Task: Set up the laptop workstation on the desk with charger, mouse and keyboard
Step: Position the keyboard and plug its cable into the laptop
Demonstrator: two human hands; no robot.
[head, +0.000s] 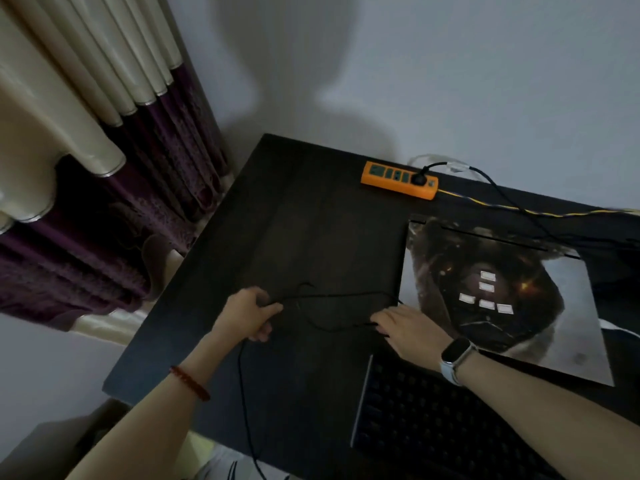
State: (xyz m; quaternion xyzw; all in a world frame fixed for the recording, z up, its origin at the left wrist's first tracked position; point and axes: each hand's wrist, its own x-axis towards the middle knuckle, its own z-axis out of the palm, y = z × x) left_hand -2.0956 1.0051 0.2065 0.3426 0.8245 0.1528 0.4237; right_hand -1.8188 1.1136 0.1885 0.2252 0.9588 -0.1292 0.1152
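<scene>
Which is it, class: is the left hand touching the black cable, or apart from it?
Touching. The head view shows the left hand curled round the black cable on the desk.

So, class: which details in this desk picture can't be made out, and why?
- Black cable, head view: its lower end leaves the bottom edge; the left hand covers part of it.
- Right hand: fingertips blurred, so its grip is unclear.
- Keyboard: keys too dark to read.
- Power strip: sockets too small to make out.

A thin black cable (pixel 332 296) lay looped across the dark desk (pixel 311 220) at frame centre, trailing off the lower edge. A dark keyboard (pixel 433 420) sat at lower right, tilted diagonally.
</scene>
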